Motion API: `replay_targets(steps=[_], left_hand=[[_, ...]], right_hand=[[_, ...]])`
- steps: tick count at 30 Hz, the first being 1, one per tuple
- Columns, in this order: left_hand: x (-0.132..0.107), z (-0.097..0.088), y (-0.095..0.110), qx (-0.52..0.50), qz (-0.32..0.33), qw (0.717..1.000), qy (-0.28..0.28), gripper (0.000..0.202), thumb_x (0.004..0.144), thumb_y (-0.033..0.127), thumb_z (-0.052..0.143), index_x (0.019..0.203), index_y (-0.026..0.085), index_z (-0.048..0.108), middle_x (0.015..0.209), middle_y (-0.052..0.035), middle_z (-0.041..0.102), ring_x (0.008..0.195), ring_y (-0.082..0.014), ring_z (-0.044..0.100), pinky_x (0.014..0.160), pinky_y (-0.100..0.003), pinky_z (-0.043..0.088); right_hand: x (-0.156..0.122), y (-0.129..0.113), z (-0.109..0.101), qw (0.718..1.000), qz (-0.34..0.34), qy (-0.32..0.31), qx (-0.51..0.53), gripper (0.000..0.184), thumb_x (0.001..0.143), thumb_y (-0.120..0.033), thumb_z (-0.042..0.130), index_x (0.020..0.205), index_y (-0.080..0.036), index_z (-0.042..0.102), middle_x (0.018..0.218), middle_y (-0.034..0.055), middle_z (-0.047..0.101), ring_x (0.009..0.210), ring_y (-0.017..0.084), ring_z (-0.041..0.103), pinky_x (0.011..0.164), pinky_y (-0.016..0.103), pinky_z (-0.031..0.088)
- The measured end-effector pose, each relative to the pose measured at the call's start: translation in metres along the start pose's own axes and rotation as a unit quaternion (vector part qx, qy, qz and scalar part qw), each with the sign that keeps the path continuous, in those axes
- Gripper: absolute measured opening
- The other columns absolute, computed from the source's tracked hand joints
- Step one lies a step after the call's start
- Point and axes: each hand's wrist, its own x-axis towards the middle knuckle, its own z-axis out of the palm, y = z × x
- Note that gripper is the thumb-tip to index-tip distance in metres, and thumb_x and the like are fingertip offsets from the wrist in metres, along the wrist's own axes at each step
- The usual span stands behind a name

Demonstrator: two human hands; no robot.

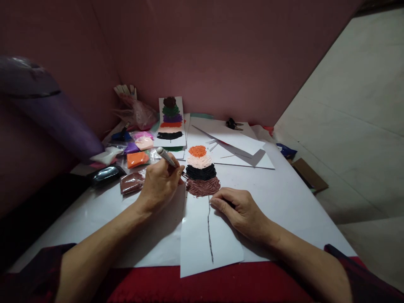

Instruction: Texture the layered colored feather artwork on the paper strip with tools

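A white sheet [205, 240] lies in front of me with a drawn black stem and stacked clay layers [202, 172]: orange on top, then peach, black and brown. My left hand [159, 183] is closed around a grey tool [166, 156], its tip at the left edge of the black and brown layers. My right hand [241, 208] rests on the sheet just right of the stem, fingers curled and pressing the paper down.
A finished layered clay picture [171, 122] leans against the pink wall. Several bags of coloured clay [137, 159] lie at the left, with a brown pack [131, 182] and a black case [105, 174]. White paper sheets [236, 147] and keys [232, 123] sit behind. A purple object [57, 118] looms at left.
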Motion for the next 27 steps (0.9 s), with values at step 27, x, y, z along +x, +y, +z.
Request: replay_targets(steps=[27], left_hand=[[-0.004, 0.008, 0.005, -0.063, -0.025, 0.998, 0.005, 0.017, 0.083, 0.022, 0.063, 0.074, 0.02, 0.049, 0.05, 0.0036, 0.062, 0.044, -0.0136, 0.065, 0.045, -0.022, 0.052]], right_hand=[[0.0, 0.001, 0.0, 1.0, -0.006, 0.002, 0.004, 0.021, 0.092, -0.021, 0.053, 0.075, -0.017, 0.063, 0.067, 0.0018, 0.063, 0.06, 0.013, 0.057, 0.058, 0.026, 0.045]])
